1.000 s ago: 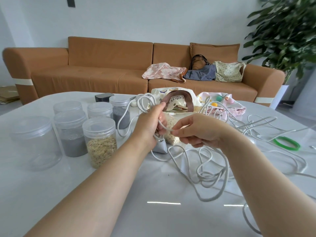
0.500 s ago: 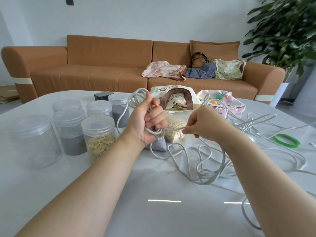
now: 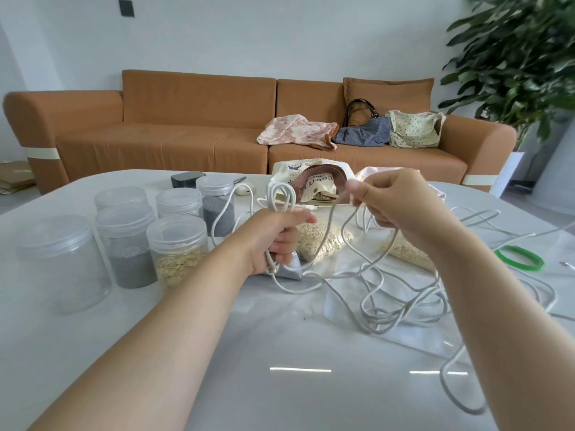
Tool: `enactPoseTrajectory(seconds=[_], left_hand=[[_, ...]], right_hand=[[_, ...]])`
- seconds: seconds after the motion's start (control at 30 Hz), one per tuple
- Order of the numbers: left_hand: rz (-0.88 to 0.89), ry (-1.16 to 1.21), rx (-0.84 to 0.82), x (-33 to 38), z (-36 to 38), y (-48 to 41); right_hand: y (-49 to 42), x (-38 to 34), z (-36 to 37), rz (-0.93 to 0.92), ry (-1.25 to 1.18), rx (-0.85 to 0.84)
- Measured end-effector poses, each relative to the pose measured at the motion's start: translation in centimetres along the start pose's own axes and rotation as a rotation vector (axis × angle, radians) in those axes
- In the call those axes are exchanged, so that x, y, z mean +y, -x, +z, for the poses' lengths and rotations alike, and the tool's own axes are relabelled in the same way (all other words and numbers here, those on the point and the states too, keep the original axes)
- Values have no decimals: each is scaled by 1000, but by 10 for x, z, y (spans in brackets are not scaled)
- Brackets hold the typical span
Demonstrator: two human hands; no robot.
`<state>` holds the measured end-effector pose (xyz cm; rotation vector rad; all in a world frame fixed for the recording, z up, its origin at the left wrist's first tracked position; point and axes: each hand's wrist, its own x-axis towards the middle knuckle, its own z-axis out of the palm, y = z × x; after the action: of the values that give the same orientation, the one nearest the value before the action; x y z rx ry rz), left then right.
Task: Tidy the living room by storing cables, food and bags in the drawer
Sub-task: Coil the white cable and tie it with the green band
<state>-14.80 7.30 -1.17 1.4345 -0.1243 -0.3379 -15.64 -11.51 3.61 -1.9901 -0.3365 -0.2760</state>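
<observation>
Head view. The task is judged to be at an early stage: nothing is seen stored and no drawer is in view. A cable [image 3: 378, 318] is judged to be mid-coiling. Several white loops are clenched in the left grip [image 3: 277, 241], fingers curled round the bundle, above the bench [image 3: 280, 384] near frame centre. A run of the same cable is pinched in the right grip [image 3: 395, 206], at 1 o'clock of the left one, and it hangs slack between the two. Most of the length lies in a loose tangle on the bench at 4 o'clock, with strands trailing out to 3 o'clock. Whether there is one cable or several cannot be told.

Left to do, as judged: the coiling finished, then cables, food and bags taken to the drawer.

Oat bags [image 3: 323, 237] lie just behind the grips at 12 to 1 o'clock. Six lidded jars [image 3: 177, 244] are grouped at 9 o'clock, some with oats, some with grey grain, the nearest looking empty. A tote [image 3: 314, 181] sits at 12 o'clock, a black box [image 3: 186, 178] at 11 and a green band [image 3: 519, 258] at 3.

The bench is white, glossy and rounded, with lights reflected on it. A sofa [image 3: 193, 119] is set behind it against a white wall, with three bags [image 3: 364, 132] on its right seat. A plant [image 3: 522, 57] is seen at 2 o'clock.
</observation>
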Motion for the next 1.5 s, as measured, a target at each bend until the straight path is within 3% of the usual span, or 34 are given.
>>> enactPoseTrajectory(seconds=[0.1,0.23,0.57,0.97,1.17,1.5], left_hand=[[-19,-44,-70,-1,2,2],[-76,-102,-206,0,5,6],[-231,-289,-345,-1,22,9],[-123,-421,-418,-7,31,11],[-90,-187,-491,-6,28,12],[-145,-228,-527,-3,22,11]], right_hand=[[-1,3,6,-50,-177,-95],[-1,2,14,-96,-211,-141],[0,1,22,-225,-183,-104],[3,-7,21,-177,-98,90],[-4,7,19,-133,23,262],[-5,9,19,-82,189,439]])
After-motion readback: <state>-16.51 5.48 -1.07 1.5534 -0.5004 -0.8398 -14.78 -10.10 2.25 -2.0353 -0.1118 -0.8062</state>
